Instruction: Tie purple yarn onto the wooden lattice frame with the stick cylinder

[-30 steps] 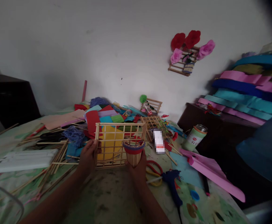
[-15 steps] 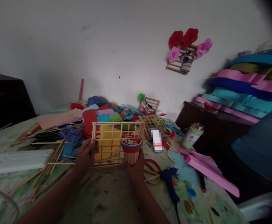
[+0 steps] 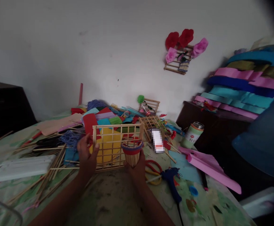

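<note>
Stick lattice frame (image 3: 112, 142) is standing roughly upright over the near part of the green-and-white tabletop (image 3: 108, 201), facing the person; whether its lower edge is touching the surface I cannot tell. A small half-round stick basket (image 3: 132, 155), trimmed with red and blue bands, is sitting against its front at four o'clock from its centre.

The right hand (image 3: 137, 169) is gripping the basket from below, its thumb pressing near the base. At the frame's nine o'clock edge, the left hand (image 3: 88, 157) is holding its thumb and fingers parted around the side bar; I cannot tell whether they are touching it.

Taking the frame's centre as the clock's, a yellow sheet (image 3: 107, 147) is showing behind the bars. Purple-blue yarn (image 3: 69, 138) is lying at nine o'clock and loose thin sticks (image 3: 42, 188) are spreading at eight. Red and yellow loops (image 3: 155, 162) are lying at four, just beside the right hand, with a blue glue gun (image 3: 172, 185) resting next to them. A green-and-white bottle (image 3: 191, 137) is standing at three, and another stick lattice (image 3: 148, 123) is lying at two. On the wall, at one, a rack with red and pink paper flowers (image 3: 186, 37) is hanging.
</note>
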Demonstrator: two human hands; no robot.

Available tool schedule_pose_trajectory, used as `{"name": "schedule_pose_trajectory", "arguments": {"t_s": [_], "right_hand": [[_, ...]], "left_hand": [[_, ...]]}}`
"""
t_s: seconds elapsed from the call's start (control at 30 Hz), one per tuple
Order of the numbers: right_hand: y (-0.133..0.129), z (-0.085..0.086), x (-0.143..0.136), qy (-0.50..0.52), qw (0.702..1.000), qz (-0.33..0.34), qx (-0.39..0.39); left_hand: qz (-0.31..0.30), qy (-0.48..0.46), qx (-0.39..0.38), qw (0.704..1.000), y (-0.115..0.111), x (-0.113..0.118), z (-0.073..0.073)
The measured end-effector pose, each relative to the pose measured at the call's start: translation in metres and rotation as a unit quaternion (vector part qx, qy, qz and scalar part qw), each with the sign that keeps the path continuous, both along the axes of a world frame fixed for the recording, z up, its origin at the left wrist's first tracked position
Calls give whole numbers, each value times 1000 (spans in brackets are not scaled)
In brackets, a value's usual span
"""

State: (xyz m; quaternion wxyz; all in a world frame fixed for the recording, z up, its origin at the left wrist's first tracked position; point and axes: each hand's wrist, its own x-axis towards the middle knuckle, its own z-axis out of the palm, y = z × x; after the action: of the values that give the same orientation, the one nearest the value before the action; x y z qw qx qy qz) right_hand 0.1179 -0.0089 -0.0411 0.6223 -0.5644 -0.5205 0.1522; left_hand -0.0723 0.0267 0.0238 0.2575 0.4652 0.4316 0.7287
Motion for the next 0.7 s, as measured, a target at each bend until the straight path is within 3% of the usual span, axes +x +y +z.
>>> {"name": "schedule_pose_trajectory", "arguments": {"t_s": [0.1, 0.2, 0.3, 0.47, 0.7], "right_hand": [[-1, 1, 0, -3, 1000, -9, 0], [0, -1, -1, -7, 1000, -14, 7], [1, -3, 0, -12, 1000, -6, 17], [3, -2, 2, -12, 1000, 11, 15], [1, 4, -1, 13, 1000, 3, 8]], "left_hand": [[65, 211, 129, 967, -3, 11, 27], [-1, 351, 170, 921, 1, 29, 57], [-13, 440, 172, 881, 13, 49, 74], [-9, 548, 115, 828, 30, 65, 74], [-24, 606, 120, 786, 29, 55, 77]]}}
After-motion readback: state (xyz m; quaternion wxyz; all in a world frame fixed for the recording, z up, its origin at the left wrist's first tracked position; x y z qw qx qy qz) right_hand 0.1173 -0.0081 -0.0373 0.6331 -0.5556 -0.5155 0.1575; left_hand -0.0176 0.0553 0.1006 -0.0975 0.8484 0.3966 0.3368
